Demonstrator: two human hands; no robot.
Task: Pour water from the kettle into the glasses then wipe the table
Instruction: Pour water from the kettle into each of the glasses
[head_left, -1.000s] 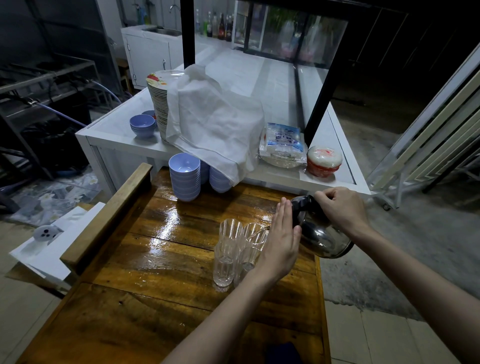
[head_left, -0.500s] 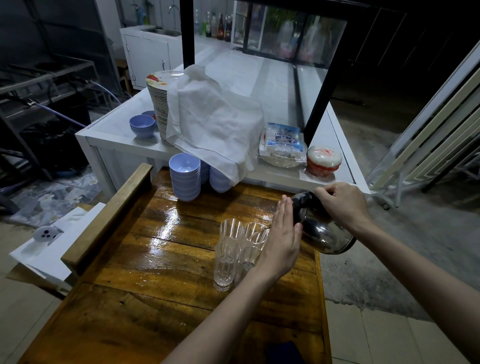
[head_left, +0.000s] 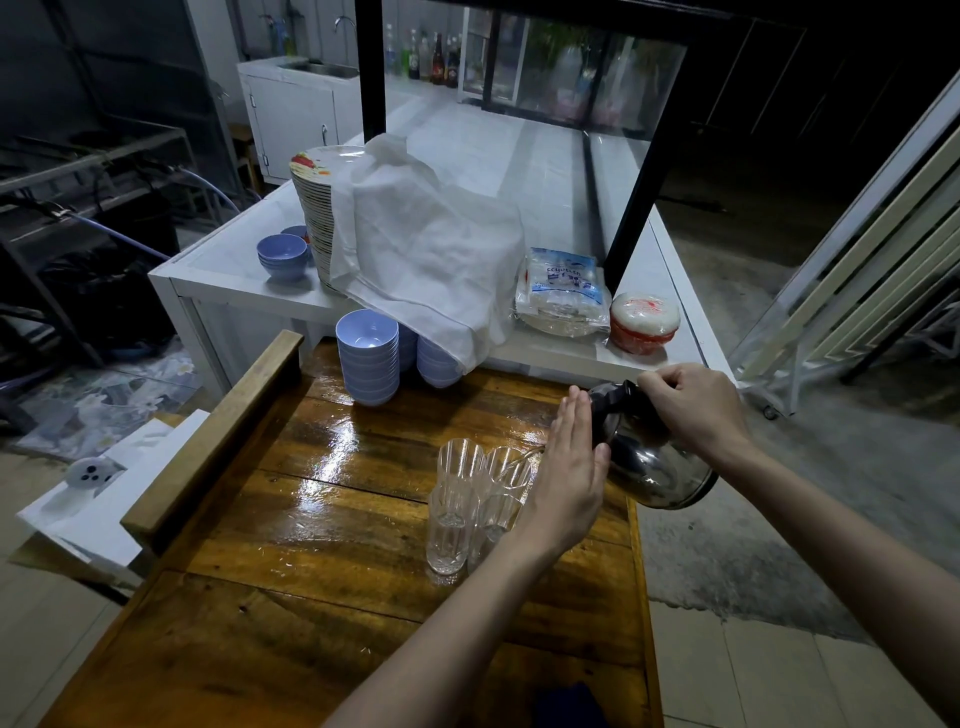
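A shiny steel kettle is tilted to the left over the right edge of the wet wooden table. My right hand grips its black handle at the top. A thin stream of water runs from the spout into the clear glasses, which stand close together near the middle right of the table. My left hand is held flat with straight fingers, resting against the kettle's lid side and hiding part of the glasses. A dark blue cloth shows at the table's near edge.
Stacks of blue bowls stand at the table's far end. Behind it a white counter carries a plate stack under a white cloth, a noodle packet and a red-white tub. Concrete floor lies to the right.
The kettle has tipped a little further toward the glasses with my right hand on its handle. My left hand stays flat against it.
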